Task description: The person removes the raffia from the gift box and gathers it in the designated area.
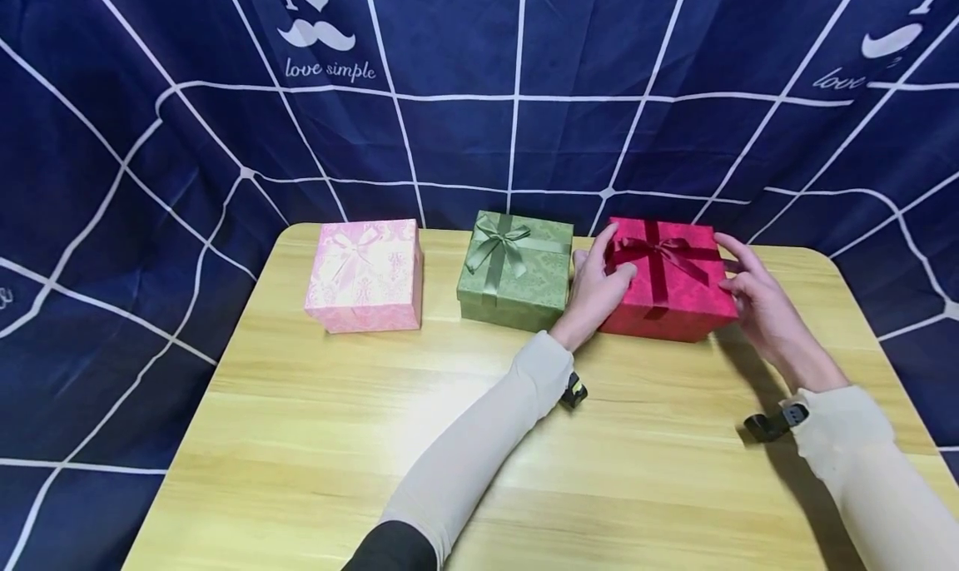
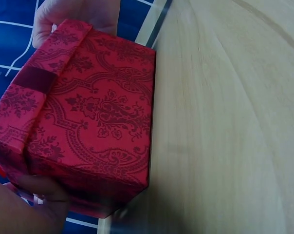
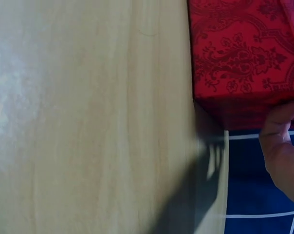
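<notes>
A red gift box (image 1: 693, 292) with a patterned surface stands at the table's back right, a dark red ribbon bow (image 1: 663, 248) on its lid. My left hand (image 1: 597, 292) holds its left side, the thumb at the lid's edge. On the opposite side, my right hand (image 1: 764, 309) grips the box with bent fingers and thumb. The left wrist view has the box (image 2: 103, 107) between both hands, its lid closed. In the right wrist view, the right thumb (image 3: 278, 122) touches the box's end; the other fingers are out of sight there.
Left of the red box stands a green gift box (image 1: 517, 275) with a green bow, close to my left hand. Further left is a pink gift box (image 1: 367, 275). All stand along the back of the wooden table (image 1: 599, 479), before a dark blue cloth (image 1: 457, 146) with white lines.
</notes>
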Demonstrator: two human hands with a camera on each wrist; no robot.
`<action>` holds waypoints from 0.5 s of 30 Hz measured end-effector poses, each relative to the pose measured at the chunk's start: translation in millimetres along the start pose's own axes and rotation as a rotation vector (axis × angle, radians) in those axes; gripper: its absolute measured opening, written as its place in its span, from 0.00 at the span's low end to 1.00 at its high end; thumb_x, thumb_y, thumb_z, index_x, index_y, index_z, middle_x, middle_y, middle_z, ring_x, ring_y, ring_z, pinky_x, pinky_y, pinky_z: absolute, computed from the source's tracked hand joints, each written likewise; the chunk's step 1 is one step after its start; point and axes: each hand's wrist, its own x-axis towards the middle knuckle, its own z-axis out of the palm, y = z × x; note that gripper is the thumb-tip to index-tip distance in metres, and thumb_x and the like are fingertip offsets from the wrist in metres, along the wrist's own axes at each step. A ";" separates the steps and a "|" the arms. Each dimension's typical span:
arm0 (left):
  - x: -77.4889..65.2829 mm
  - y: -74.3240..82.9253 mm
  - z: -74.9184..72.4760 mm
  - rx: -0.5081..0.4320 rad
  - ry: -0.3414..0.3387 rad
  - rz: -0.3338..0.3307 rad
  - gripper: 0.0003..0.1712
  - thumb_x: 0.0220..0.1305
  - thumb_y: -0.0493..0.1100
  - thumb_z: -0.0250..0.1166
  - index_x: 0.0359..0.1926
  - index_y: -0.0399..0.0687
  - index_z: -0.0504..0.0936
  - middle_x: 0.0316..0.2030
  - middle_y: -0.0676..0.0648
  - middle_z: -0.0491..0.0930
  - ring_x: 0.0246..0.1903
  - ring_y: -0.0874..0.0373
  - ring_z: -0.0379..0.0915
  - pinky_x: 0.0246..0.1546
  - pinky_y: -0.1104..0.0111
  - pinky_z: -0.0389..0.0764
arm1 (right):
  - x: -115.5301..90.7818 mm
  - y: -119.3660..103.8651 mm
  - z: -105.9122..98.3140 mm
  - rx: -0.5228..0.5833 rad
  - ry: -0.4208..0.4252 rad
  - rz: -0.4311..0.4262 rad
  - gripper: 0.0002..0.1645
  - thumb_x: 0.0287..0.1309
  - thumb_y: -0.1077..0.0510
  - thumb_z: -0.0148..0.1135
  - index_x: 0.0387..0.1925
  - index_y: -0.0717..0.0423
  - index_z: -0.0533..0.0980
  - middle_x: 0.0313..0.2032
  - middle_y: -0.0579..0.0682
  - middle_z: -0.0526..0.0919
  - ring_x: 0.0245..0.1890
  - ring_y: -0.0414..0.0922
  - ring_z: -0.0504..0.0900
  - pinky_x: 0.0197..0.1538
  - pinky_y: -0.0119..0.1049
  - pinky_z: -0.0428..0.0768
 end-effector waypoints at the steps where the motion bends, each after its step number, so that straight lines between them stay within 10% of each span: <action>1: -0.1 0.5 -0.1 0.006 -0.002 0.005 0.44 0.64 0.38 0.68 0.80 0.67 0.74 0.49 0.58 0.66 0.41 0.64 0.65 0.42 0.73 0.72 | -0.7 0.1 0.6 0.002 0.006 -0.007 0.40 0.77 0.76 0.33 0.81 0.48 0.63 0.58 0.51 0.74 0.43 0.41 0.86 0.36 0.29 0.84; 15: 4.4 1.0 -3.6 0.046 -0.029 0.131 0.45 0.63 0.39 0.65 0.81 0.67 0.72 0.44 0.53 0.67 0.39 0.68 0.63 0.38 0.74 0.71 | -2.5 -13.4 7.7 -0.018 0.016 -0.070 0.41 0.76 0.76 0.31 0.82 0.50 0.64 0.63 0.52 0.70 0.46 0.40 0.84 0.34 0.27 0.82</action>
